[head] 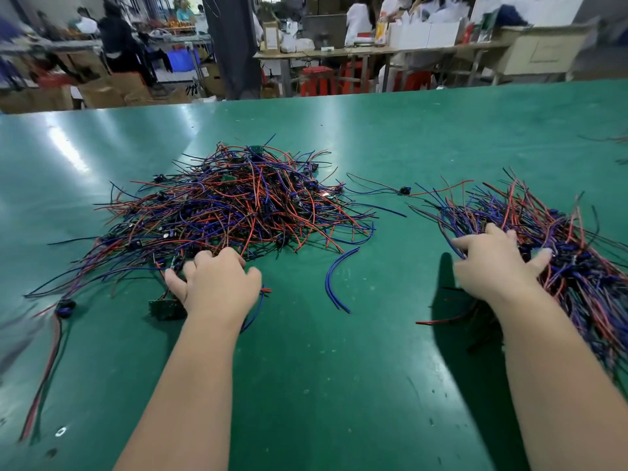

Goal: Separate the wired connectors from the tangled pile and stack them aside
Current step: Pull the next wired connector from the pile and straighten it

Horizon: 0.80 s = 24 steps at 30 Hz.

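A tangled pile (231, 205) of red, blue and black wired connectors lies on the green table (339, 368), left of centre. My left hand (217, 283) rests at the pile's near edge with its fingers curled into the wires, gripping a few strands; red and blue wire ends stick out beside its thumb. At the right lies a stack of sorted connectors (560, 253), their wires roughly aligned. My right hand (499, 260) lies on that stack with fingers spread and straight, pressing the wires down.
A small green circuit board (166, 309) lies just left of my left wrist. Loose blue wires (336, 280) lie between the two heaps. One single connector (403, 190) sits apart further back. Red and black wires (44, 375) trail off at the left edge. People work at benches beyond the table.
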Tool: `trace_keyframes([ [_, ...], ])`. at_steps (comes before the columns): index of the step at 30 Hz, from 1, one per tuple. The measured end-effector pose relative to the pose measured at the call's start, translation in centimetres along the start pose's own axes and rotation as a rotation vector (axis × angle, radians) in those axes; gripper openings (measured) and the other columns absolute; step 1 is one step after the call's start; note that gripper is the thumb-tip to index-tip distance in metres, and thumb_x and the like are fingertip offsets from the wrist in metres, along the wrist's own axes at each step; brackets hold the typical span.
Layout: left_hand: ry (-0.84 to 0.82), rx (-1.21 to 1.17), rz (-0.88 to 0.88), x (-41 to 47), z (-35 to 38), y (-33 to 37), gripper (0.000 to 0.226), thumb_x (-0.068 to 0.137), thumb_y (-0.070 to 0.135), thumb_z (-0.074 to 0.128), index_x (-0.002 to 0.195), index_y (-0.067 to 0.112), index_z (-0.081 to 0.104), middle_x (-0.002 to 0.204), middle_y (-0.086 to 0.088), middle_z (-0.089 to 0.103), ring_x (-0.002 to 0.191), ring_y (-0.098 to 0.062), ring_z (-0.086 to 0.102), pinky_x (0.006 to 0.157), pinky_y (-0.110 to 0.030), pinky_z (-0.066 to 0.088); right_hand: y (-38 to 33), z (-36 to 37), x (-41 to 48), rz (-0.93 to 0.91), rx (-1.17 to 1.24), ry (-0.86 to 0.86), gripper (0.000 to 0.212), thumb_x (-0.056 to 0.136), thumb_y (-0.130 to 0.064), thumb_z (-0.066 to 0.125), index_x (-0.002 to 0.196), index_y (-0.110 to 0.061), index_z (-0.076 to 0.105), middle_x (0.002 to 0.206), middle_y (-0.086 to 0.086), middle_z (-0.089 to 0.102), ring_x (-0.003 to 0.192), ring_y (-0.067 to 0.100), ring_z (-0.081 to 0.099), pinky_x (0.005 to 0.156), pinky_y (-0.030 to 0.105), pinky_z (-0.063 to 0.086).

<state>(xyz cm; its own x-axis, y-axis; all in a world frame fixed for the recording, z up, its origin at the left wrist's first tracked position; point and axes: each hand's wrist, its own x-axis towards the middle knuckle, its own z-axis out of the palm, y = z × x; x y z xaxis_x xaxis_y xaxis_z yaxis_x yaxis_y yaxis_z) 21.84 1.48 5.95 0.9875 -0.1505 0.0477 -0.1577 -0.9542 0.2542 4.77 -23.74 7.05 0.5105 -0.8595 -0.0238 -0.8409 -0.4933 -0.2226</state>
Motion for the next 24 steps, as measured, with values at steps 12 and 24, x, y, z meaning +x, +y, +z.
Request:
trace_keyframes([
  [12,0.445,-0.792,0.617,-2.6,-1.7,3.2,0.017,0.084,0.004,0.065,0.095,0.013,0.073,0.089,0.004,0.067,0.081,-0.009,0.060,0.078,-0.015,0.044,-7.3,1.6,-6.0,-0.440,1.062,-0.249,0.024,0.096,-0.026,0.052,0.092,-0.016,0.073,0.081,-0.004,0.071,0.070,0.006,0.062,0.069,0.020,0.043],
  [24,-0.075,-0.701,1.101,-7.8,-0.1,6.2,0.019,0.056,0.004,0.048,0.055,0.014,0.064,0.078,-0.002,0.068,0.081,-0.024,0.062,0.079,-0.031,0.044,-6.0,-0.6,-4.6,-0.169,1.787,-0.513,0.013,0.074,-0.016,0.064,0.084,-0.009,0.069,0.064,0.005,0.067,0.044,0.006,0.046,0.042,0.014,0.040],
])
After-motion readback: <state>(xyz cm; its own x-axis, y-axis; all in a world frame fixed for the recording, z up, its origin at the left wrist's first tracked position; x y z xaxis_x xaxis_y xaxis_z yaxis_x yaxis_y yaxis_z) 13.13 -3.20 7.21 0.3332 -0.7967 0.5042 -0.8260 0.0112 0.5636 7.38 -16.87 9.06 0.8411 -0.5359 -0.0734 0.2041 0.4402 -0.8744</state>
